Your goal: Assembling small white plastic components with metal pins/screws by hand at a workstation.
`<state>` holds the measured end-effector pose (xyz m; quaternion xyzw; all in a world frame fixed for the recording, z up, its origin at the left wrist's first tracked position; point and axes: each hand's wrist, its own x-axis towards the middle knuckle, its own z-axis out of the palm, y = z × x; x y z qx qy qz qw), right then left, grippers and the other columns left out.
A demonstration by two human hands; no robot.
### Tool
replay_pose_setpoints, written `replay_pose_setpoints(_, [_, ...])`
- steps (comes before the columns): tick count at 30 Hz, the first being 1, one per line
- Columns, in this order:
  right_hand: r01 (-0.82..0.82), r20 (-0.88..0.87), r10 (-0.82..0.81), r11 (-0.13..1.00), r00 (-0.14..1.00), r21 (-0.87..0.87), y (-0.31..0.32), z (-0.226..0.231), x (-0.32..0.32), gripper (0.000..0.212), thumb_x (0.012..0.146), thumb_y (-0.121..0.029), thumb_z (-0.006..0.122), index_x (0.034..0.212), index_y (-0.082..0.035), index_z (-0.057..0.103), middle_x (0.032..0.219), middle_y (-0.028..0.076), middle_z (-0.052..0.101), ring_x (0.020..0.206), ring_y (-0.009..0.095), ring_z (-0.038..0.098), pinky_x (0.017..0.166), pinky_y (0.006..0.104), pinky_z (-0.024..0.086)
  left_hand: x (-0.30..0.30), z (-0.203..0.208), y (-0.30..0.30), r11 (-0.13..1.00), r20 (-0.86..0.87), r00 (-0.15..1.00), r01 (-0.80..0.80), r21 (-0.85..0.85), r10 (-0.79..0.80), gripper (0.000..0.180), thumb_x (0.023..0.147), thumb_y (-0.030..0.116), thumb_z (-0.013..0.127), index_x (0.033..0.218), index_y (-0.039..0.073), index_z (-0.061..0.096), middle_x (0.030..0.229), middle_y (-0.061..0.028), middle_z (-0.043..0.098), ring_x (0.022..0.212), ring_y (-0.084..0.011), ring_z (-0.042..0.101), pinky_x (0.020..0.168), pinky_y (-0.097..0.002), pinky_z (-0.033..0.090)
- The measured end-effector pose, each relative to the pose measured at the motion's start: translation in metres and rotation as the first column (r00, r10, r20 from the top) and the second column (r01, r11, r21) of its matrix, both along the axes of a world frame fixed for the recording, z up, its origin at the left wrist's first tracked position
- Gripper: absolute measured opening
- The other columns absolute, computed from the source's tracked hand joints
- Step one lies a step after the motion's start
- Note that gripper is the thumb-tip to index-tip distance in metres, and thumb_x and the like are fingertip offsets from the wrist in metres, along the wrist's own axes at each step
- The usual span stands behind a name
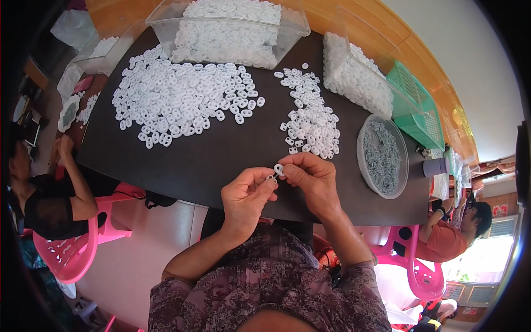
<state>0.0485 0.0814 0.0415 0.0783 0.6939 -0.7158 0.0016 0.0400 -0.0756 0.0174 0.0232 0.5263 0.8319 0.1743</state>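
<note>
My right hand (311, 180) pinches a small white oval plastic piece with holes (279, 169) between thumb and fingertips, just over the table's near edge. Close beside it, my left hand (247, 200) is closed in a pinch on a small shiny metal piece (271, 177), whose exact kind is too small to make out. The two pieces almost meet; whether they touch I cannot tell. Beyond my hands lies a smaller heap of white pieces (311, 127). A larger heap of white two-holed pieces (177, 97) spreads over the table's left side.
A round tub (408, 176) of small grey metal parts sits at the right. Clear bins (293, 34) of white pieces stand at the back, with a green basket (428, 119) at the right. Two people sit nearby on pink chairs (83, 252), one on each side.
</note>
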Motion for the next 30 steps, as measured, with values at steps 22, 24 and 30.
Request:
replay_pose_setpoints(22, [0.011, -0.213, 0.078, 0.922, 0.974, 0.387, -0.007, -0.008, 0.011, 0.016, 0.085, 0.003, 0.060, 0.100, 0.000, 0.065, 0.086, 0.003, 0.061, 0.080, 0.008, 0.057, 0.073, 0.0235, 0.047, 0.003, -0.010, 0.004, 0.997, -0.119, 0.991, -0.062, 0.039, 0.066, 0.028, 0.089, 0.002, 0.060, 0.117, -0.001, 0.059, 0.091, -0.0044, 0.064, 0.073, -0.0070, 0.059, 0.064, -0.0189, 0.049])
replay_pose_setpoints(24, [-0.004, -0.222, 0.089, 0.934, 0.971, 0.357, -0.013, 0.001, 0.013, 0.018, 0.083, 0.004, 0.062, 0.101, 0.000, 0.064, 0.088, 0.006, 0.060, 0.079, 0.012, 0.058, 0.069, 0.0250, 0.048, 0.002, -0.009, 0.004, 0.995, -0.111, 0.992, -0.058, 0.076, 0.066, 0.027, 0.089, 0.001, 0.060, 0.116, -0.001, 0.059, 0.090, -0.0046, 0.064, 0.073, -0.0071, 0.059, 0.065, -0.0191, 0.049])
replay_pose_setpoints(30, [0.058, -0.358, 0.124, 0.887, 0.926, 0.459, -0.015, -0.002, 0.015, 0.030, 0.076, 0.004, 0.069, 0.105, 0.000, 0.062, 0.093, 0.010, 0.058, 0.077, 0.018, 0.059, 0.063, 0.0289, 0.050, -0.003, -0.007, 0.002, 0.990, -0.043, 0.998, -0.042, 0.132, 0.048, 0.024, 0.089, 0.000, 0.059, 0.113, -0.004, 0.060, 0.089, -0.0063, 0.066, 0.074, -0.0073, 0.059, 0.067, -0.0196, 0.049])
